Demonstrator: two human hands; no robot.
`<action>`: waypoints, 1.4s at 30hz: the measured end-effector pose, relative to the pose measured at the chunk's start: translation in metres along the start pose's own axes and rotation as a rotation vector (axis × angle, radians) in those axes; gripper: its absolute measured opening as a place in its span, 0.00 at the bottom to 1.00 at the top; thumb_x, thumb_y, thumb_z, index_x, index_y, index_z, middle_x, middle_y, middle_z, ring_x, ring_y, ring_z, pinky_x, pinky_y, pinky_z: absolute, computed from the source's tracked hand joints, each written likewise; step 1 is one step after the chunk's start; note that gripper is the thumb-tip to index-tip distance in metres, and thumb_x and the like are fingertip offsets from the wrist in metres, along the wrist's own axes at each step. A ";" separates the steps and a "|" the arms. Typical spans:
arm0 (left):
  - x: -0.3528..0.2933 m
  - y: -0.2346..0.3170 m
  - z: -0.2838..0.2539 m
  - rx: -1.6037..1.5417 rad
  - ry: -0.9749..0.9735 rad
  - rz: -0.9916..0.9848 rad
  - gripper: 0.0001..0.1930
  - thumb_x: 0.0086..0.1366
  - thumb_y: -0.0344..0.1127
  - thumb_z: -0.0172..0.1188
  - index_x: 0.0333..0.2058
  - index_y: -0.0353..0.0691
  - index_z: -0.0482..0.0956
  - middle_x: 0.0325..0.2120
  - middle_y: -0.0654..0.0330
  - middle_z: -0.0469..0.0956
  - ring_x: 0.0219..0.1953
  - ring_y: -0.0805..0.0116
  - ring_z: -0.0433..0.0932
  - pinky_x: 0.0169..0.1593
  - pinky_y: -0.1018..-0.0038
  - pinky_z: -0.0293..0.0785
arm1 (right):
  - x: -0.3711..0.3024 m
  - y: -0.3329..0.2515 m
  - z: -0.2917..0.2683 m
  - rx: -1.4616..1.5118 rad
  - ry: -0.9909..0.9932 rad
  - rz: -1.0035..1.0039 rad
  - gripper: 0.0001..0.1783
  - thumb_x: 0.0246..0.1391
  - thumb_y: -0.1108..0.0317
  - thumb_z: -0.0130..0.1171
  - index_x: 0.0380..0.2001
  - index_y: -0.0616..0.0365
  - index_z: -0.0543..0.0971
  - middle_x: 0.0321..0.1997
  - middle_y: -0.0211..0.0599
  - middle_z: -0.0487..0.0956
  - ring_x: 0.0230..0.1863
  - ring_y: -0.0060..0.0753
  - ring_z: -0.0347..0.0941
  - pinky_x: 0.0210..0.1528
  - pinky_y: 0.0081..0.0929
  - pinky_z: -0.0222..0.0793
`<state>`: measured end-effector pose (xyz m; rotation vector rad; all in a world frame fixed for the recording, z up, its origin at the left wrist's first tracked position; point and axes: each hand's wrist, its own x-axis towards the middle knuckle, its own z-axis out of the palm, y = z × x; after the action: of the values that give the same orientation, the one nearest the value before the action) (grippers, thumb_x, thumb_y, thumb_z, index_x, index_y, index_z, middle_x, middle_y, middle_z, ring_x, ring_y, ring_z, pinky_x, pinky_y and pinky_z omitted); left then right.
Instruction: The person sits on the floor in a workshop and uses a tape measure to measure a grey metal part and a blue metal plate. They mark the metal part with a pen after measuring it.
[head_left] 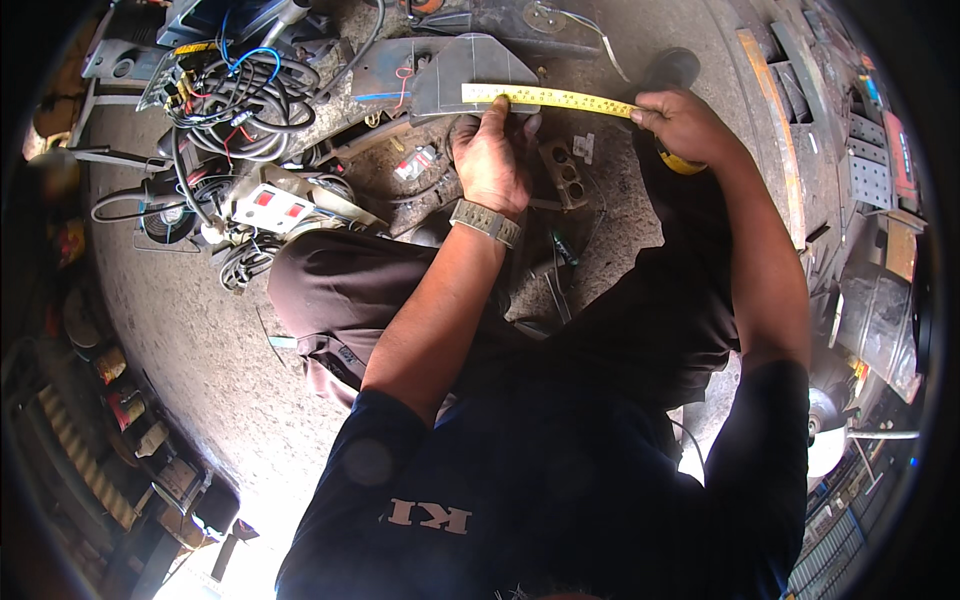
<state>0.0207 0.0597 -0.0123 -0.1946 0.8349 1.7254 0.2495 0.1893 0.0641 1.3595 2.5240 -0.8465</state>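
A yellow tape measure blade (550, 98) is stretched across a grey, fan-shaped metal plate (470, 70) lying on the floor. My left hand (492, 155), with a grey wristwatch, pins the blade's end down at the plate's lower edge. My right hand (680, 125) pinches the blade further right and holds the yellow tape case (683, 163) under the palm. Both forearms reach forward over my bent knees in dark trousers.
A tangle of black, blue and red cables (235, 100) with a white box (272, 208) lies at the left. A small metal block with holes (565, 175) sits beside my left hand. Steel bars and perforated plates (850, 150) line the right. Cans (120, 400) stand lower left.
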 end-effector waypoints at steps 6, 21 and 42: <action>0.005 -0.003 -0.006 -0.050 0.020 -0.033 0.11 0.71 0.28 0.60 0.50 0.39 0.75 0.41 0.58 0.81 0.40 0.64 0.83 0.41 0.67 0.85 | 0.000 -0.001 -0.001 -0.036 0.006 -0.004 0.15 0.66 0.58 0.59 0.36 0.60 0.80 0.29 0.49 0.77 0.35 0.52 0.76 0.40 0.45 0.69; 0.002 -0.002 -0.002 -0.033 0.087 -0.022 0.11 0.73 0.34 0.60 0.50 0.40 0.75 0.42 0.59 0.81 0.40 0.64 0.83 0.39 0.67 0.83 | -0.001 0.000 -0.001 -0.061 0.003 -0.026 0.15 0.67 0.57 0.58 0.36 0.59 0.80 0.30 0.51 0.77 0.38 0.54 0.76 0.41 0.46 0.69; -0.065 -0.062 -0.002 0.599 -0.499 -0.176 0.24 0.67 0.34 0.69 0.58 0.35 0.72 0.47 0.60 0.79 0.49 0.70 0.78 0.56 0.70 0.76 | -0.027 -0.023 0.023 0.551 0.143 0.082 0.14 0.71 0.58 0.57 0.42 0.58 0.83 0.34 0.29 0.82 0.38 0.21 0.76 0.44 0.27 0.73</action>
<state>0.0977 0.0139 -0.0056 0.5300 0.8830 1.2139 0.2440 0.1472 0.0645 1.7097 2.4073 -1.5574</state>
